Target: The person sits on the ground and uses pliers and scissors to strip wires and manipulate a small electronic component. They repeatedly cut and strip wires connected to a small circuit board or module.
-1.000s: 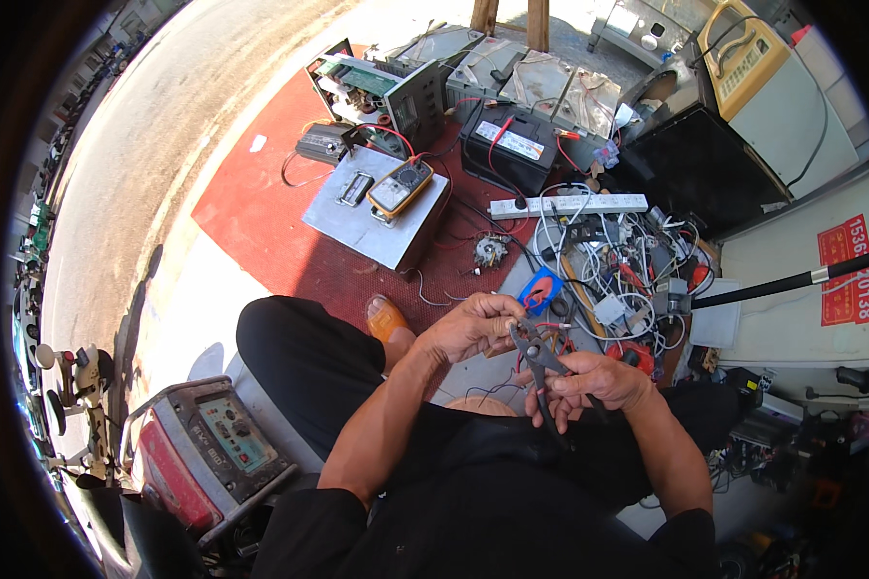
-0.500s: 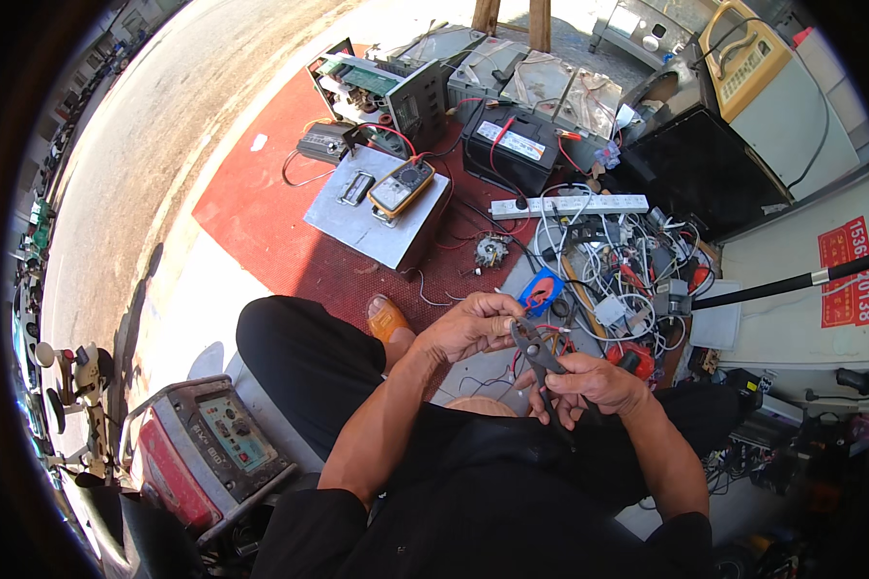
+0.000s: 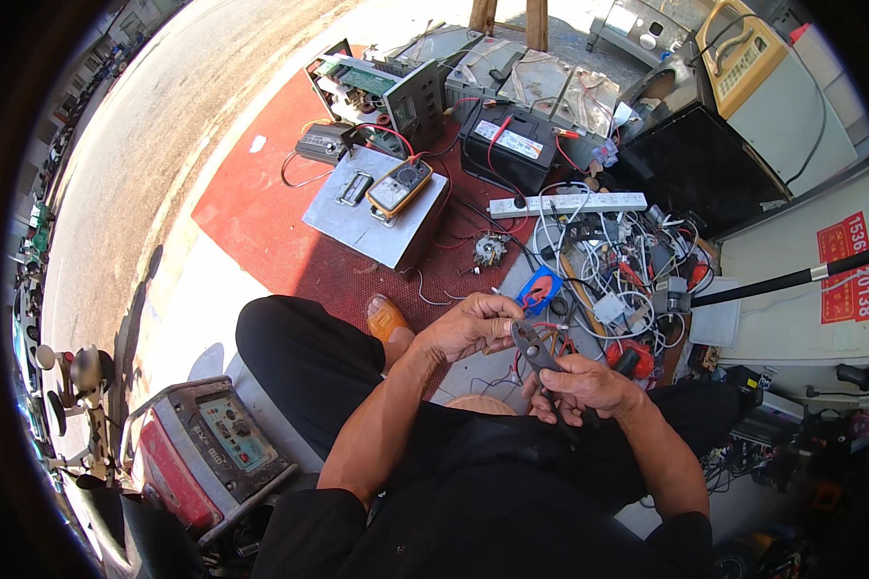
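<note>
My right hand (image 3: 584, 388) is wrapped round the handles of dark grey pliers (image 3: 534, 349). Their jaws point up and to the left, reaching my left hand (image 3: 473, 328). That hand is closed in a pinch right at the jaw tips; whatever lies between its fingertips is too small to make out. Just beyond the fingertips lies a blue and red piece (image 3: 541, 288) with a red wire. Thin red and dark wires (image 3: 550, 343) run on the floor behind the pliers.
A yellow multimeter (image 3: 400, 187) rests on a metal box (image 3: 328, 212) on the red mat (image 3: 251, 212). Behind stands a black battery (image 3: 512, 145). A white power strip (image 3: 570, 205) borders a tangled heap of cables (image 3: 637, 261) at right. A red machine (image 3: 179, 454) stands at left.
The pliers' handles have come closer together as my right fingers curled in. My left hand stays in its pinch at the jaws.
</note>
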`<state>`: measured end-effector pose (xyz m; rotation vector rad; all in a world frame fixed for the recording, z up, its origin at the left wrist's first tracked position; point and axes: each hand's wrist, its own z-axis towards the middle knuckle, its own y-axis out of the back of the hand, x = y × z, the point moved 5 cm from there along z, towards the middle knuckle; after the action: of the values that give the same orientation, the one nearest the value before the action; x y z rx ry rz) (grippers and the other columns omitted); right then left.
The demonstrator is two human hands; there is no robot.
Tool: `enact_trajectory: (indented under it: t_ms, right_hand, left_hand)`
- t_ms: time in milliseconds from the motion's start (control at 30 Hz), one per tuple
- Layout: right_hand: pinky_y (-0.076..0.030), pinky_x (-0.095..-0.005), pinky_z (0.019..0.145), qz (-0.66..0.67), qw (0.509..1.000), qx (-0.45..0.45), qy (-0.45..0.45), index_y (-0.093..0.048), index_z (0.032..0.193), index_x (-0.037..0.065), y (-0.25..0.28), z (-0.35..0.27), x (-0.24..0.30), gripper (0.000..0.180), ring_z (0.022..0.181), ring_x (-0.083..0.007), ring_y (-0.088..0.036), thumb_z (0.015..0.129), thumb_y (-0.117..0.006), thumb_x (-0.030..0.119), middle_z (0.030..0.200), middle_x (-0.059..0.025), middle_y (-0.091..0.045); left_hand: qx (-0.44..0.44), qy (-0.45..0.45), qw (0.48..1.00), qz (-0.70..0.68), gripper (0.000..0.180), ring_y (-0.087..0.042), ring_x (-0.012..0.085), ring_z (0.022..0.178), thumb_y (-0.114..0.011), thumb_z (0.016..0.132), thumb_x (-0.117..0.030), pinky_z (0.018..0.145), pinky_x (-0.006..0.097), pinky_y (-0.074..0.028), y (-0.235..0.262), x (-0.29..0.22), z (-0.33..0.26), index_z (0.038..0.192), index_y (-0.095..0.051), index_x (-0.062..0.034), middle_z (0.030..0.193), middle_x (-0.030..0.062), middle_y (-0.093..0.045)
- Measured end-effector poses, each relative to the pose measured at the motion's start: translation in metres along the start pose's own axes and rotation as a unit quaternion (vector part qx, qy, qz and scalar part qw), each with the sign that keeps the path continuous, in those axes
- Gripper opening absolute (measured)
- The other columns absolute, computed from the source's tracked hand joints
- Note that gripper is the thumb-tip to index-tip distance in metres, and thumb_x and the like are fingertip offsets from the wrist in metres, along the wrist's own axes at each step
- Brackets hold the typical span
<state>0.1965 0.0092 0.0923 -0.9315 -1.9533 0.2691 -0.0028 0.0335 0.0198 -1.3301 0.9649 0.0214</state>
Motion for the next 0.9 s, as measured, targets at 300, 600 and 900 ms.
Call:
enact_trajectory:
  t_ms: [300, 600, 900]
  right_hand:
    - [-0.067, -0.0363, 0.073, 0.032, 0.999, 0.028, 0.008, -0.052, 0.144, -0.011, -0.0085, -0.0005, 0.0053, 0.051, 0.099, -0.028, -0.075, 0.113, -0.053, 0.03, 0.113, -0.021, -0.07]
    - [-0.067, -0.035, 0.069, 0.021, 0.999, 0.032, -0.008, -0.052, 0.145, -0.011, -0.0056, 0.0001, 0.0055, 0.054, 0.096, -0.0273, -0.075, 0.112, -0.055, 0.033, 0.11, -0.019, -0.07]
    - [-0.066, -0.0318, 0.062, 0.006, 1.0, 0.026, -0.006, -0.056, 0.139, -0.012, -0.0058, -0.0008, 0.0057, 0.053, 0.09, -0.0245, -0.074, 0.112, -0.055, 0.034, 0.103, -0.0162, -0.068]
  left_hand:
    - [0.007, -0.008, 1.0, -0.016, 0.011, -0.056, 0.0118, 0.071, -0.071, 0.102, -0.006, 0.063, 0.026, -0.045, -0.0024, -0.0005, 0.0013, 0.111, -0.071, 0.0012, 0.094, 0.0071, -0.069]
    - [0.009, -0.006, 1.0, -0.021, 0.011, -0.056, 0.012, 0.07, -0.072, 0.101, -0.005, 0.063, 0.026, -0.045, -0.0018, -0.0027, -0.0008, 0.11, -0.071, 0.0015, 0.094, 0.0069, -0.069]
    - [-0.009, 0.003, 1.0, 0.002, 0.013, -0.056, 0.0111, 0.07, -0.074, 0.099, -0.006, 0.064, 0.025, -0.045, 0.0002, -0.0028, -0.0016, 0.108, -0.072, 0.0023, 0.093, 0.0062, -0.069]
